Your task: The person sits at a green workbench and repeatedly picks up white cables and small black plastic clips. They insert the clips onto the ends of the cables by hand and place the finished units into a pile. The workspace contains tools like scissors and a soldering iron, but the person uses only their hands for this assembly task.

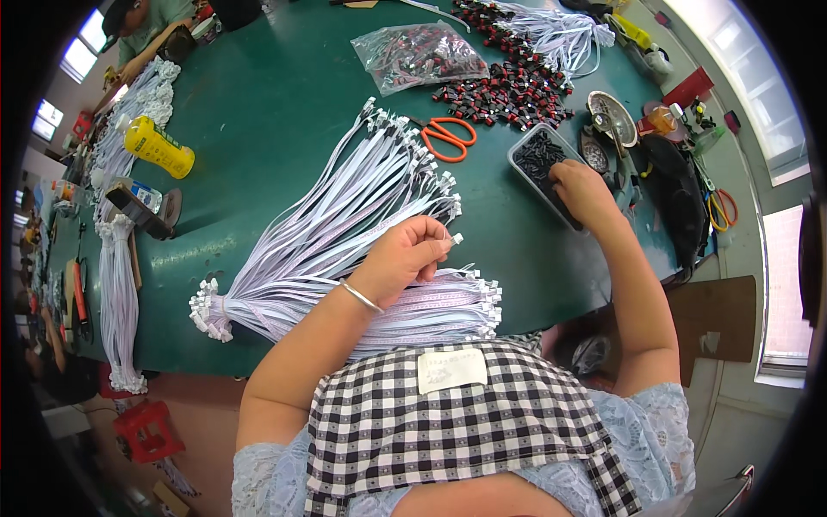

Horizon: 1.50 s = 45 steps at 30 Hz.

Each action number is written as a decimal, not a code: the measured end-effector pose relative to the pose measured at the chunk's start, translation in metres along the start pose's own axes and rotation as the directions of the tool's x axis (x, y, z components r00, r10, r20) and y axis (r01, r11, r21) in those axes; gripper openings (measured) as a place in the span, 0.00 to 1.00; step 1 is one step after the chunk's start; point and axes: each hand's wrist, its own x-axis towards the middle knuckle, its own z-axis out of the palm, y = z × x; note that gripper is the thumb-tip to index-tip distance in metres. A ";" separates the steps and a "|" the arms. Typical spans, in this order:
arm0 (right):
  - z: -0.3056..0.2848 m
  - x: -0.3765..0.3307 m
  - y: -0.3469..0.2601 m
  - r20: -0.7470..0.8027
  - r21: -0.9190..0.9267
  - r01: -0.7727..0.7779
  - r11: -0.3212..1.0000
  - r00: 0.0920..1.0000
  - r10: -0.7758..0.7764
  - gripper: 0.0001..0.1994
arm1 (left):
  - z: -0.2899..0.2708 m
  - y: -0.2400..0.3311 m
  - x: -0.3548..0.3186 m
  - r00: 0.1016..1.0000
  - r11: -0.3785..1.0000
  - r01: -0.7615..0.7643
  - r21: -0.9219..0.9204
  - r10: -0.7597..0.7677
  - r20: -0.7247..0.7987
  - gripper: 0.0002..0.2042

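My left hand (407, 256) is closed, pinching a cable by its white connector end (457, 239), which pokes out past the thumb. Beneath that hand fans a large bundle of flat white ribbon cables (301, 228), gathered at the left where white connectors (209, 308) cluster. The free ends on the right also carry small white connectors. My right hand (586, 189) reaches into a clear plastic box (532, 185) full of small black pieces (541, 153). Its fingers are bent among the pieces; whether one is gripped is hidden.
Orange-handled scissors (448, 138) lie beyond the bundle. Behind them are a heap of red-and-black parts (508, 93) and a plastic bag (419, 56) of similar ones. A yellow bottle (159, 146) and another cable bundle (119, 297) sit left. A metal bowl (612, 118) stands right. A person (151, 30) sits far left.
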 end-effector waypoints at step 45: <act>0.006 -0.034 -0.065 0.117 0.169 0.330 0.929 0.929 -0.351 0.03 | 0.007 0.000 0.000 0.999 0.985 0.035 0.169 -0.028 -0.044 0.06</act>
